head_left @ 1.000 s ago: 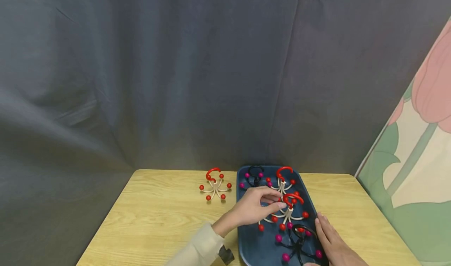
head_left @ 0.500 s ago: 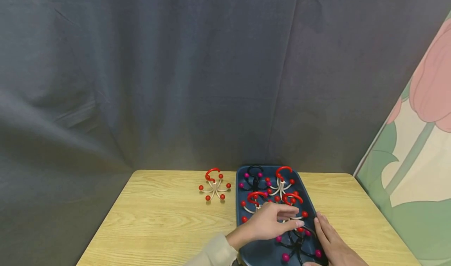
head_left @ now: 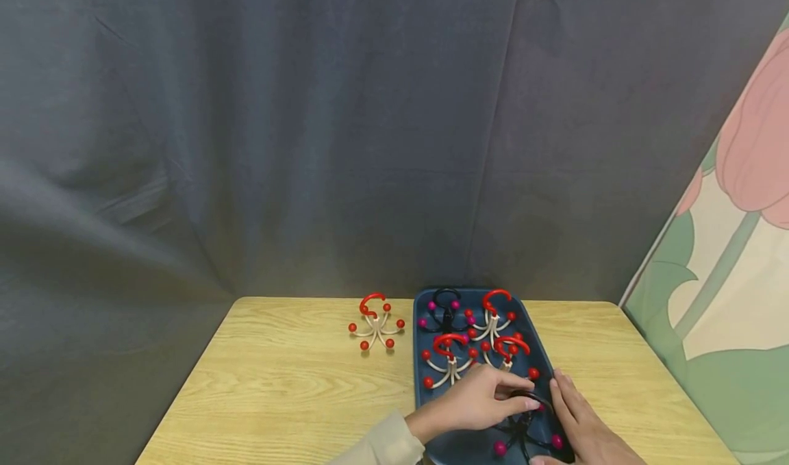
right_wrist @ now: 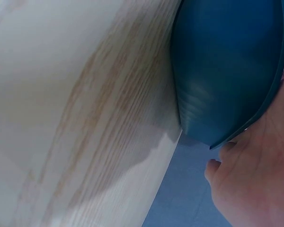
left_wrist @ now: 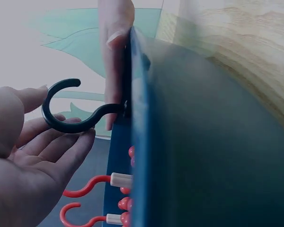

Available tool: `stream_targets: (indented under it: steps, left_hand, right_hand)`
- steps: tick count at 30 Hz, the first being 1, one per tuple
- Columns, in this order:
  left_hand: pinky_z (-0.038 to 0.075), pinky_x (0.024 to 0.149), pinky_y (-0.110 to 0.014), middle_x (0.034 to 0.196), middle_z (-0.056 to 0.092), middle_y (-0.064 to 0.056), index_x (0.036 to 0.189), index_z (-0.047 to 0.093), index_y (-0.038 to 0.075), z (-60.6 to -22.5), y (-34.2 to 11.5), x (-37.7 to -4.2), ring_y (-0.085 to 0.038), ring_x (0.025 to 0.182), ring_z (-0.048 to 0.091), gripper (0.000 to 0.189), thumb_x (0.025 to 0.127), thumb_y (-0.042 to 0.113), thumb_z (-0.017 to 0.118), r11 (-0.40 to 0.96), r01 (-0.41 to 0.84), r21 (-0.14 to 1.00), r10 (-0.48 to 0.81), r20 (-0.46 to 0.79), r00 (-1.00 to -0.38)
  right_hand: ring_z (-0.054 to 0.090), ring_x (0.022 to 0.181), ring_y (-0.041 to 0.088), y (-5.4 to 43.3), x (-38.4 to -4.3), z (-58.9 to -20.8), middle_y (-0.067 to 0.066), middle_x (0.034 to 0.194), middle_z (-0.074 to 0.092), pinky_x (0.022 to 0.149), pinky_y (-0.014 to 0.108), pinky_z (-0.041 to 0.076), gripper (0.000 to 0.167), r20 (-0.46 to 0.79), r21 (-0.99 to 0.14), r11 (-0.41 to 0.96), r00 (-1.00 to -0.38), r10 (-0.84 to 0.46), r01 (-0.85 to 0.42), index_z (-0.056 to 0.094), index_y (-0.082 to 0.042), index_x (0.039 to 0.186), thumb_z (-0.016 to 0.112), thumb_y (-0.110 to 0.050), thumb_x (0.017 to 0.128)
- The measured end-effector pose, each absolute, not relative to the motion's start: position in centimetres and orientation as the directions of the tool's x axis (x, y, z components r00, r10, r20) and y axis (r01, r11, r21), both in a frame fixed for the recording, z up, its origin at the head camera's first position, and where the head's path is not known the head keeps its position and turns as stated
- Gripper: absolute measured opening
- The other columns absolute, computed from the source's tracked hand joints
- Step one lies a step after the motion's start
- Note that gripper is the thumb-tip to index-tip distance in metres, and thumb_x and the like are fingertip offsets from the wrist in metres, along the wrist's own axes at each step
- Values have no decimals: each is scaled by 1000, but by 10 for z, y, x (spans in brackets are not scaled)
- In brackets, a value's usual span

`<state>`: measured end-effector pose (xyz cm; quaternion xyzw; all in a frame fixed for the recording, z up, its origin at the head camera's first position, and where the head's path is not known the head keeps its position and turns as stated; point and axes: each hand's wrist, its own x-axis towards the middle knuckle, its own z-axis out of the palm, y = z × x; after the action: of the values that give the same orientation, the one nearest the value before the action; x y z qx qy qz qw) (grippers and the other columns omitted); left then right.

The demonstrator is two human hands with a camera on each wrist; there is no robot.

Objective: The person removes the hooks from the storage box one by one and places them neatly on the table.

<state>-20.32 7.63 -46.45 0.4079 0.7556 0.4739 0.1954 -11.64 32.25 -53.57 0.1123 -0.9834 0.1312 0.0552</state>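
In the head view, my left hand (head_left: 481, 400) is over the near half of a blue tray (head_left: 446, 448), thumb and fingers spread on either side of a black hanger hook (head_left: 520, 431) with magenta ball-tipped arms. The left wrist view puts the thumb tip at the hook's curve (left_wrist: 66, 127), the other fingers nearly straight beneath it. Whether they press on it, I cannot tell. My right hand (head_left: 585, 427) lies with straight fingers along the tray's right outer side, thumb near its front corner. Part of the black hanger hook is hidden behind the left hand.
Farther up the tray are a black hanger hook (head_left: 447, 320) and red-and-white ones, including one (head_left: 493, 324) at the back. Another red-and-white hanger hook (head_left: 376, 324) stands on the wooden table (head_left: 277, 383) left of the tray. A grey curtain (head_left: 370, 143) hangs behind.
My left hand has moved nearer and slightly right, from the red-and-white hanger hooks to the black one, uncovering a red-and-white one at the tray's left. My right hand stays in place.
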Motion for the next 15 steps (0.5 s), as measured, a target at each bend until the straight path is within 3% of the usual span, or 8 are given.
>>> stream_targets:
  steps: [4,9,12,13,15]
  left_hand:
    - [54,78,-8,119,80,6,135,73,16,-467,79,-203,11,94,70,34,106,31,65,239,457,857,799,94,-594]
    - [51,62,-11,96,82,-4,132,75,15,-470,81,-202,8,71,64,32,105,29,66,234,448,863,798,92,-595]
    - [47,56,-13,95,81,-4,131,76,15,-470,81,-201,8,63,58,31,105,29,67,229,439,869,791,97,-604]
    - [45,54,-14,96,82,-4,131,76,15,-470,81,-201,8,62,57,31,105,29,67,229,434,871,787,97,-610]
    - [43,51,-16,99,83,-2,130,76,15,-471,81,-200,7,59,54,31,104,29,68,226,427,876,780,100,-618]
  right_hand:
    - [23,149,35,322,-117,-535,25,167,25,101,66,53,122,121,-260,939,-972,-199,-225,29,6,162,76,-72,81]
    - [7,156,22,321,-116,-537,24,167,26,101,65,54,122,145,-244,942,-969,-199,-230,30,6,162,76,-73,80]
    - [-1,159,15,321,-116,-538,23,168,25,100,66,54,123,152,-243,943,-969,-195,-228,30,5,162,75,-75,80]
    - [3,159,19,321,-115,-538,24,168,25,100,66,54,123,156,-247,941,-968,-196,-230,30,5,162,75,-74,80]
    - [-9,160,11,321,-115,-538,23,168,24,99,66,54,124,155,-249,941,-968,-197,-231,29,4,163,75,-75,80]
